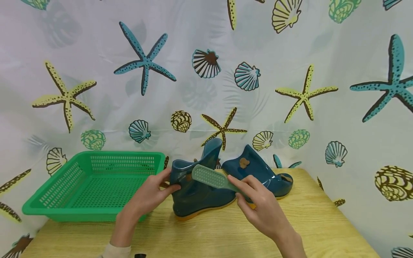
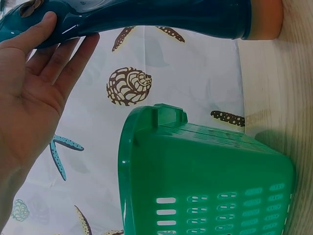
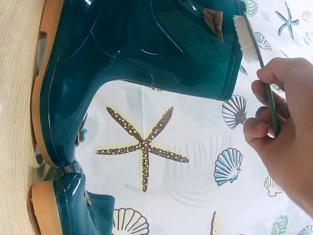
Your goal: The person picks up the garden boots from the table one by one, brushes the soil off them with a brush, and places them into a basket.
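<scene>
A dark teal rain boot (image 1: 196, 195) stands on its orange-tan sole, its open top facing up. At the back of its shaft my left hand (image 1: 148, 193) grips the upper part, thumb on the near side. My right hand (image 1: 258, 204) holds a green scrub brush (image 1: 209, 177) by its handle. White bristles (image 3: 247, 39) face the shaft near its top; whether they touch it I cannot tell. A brown patch (image 3: 213, 24) shows on the shaft beside them. The matching boot (image 1: 255, 168) leans to the right behind, with brown patches on shaft and toe.
A green plastic basket (image 1: 96, 217) with slotted walls stands on the left of the wooden table (image 1: 200, 236). White cloth (image 1: 180, 96) printed with starfish and shells hangs behind and at the sides. A small black object (image 1: 140, 255) shows at the bottom edge.
</scene>
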Tool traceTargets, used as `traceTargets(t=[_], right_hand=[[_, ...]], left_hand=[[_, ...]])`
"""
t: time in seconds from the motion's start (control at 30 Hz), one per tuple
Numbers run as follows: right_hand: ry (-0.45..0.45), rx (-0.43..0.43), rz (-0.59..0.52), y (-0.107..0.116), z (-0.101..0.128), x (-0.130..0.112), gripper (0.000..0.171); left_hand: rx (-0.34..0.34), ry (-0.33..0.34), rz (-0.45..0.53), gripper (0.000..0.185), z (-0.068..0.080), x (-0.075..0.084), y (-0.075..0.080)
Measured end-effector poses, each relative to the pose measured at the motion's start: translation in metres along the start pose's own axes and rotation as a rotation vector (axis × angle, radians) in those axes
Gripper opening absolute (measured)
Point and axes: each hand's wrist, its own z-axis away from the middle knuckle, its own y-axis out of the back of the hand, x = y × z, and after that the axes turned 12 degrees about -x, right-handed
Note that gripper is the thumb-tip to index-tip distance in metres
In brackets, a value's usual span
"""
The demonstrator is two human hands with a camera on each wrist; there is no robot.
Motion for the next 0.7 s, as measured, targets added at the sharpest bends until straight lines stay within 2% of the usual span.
traceTargets(t=[0.2, 0.37, 0.7], right_hand=[[-0.005, -0.052, 0.027, -0.0037, 0.0009, 0.0014, 0.056], [-0.036, -0.096, 0.009, -0.0051, 0.0015, 0.0013, 0.058], [-0.046, -0.123, -0.021, -0.0041, 0.0022, 0.0018, 0.056]], left_hand=[[-0.006, -0.022, 0.01, 0.045, 0.0004, 0.0007, 0.0], [-0.001, -0.032, 0.006, 0.045, -0.0005, 0.0006, 0.0005], [-0.004, -0.016, -0.009, 0.046, -0.0003, 0.0023, 0.001]])
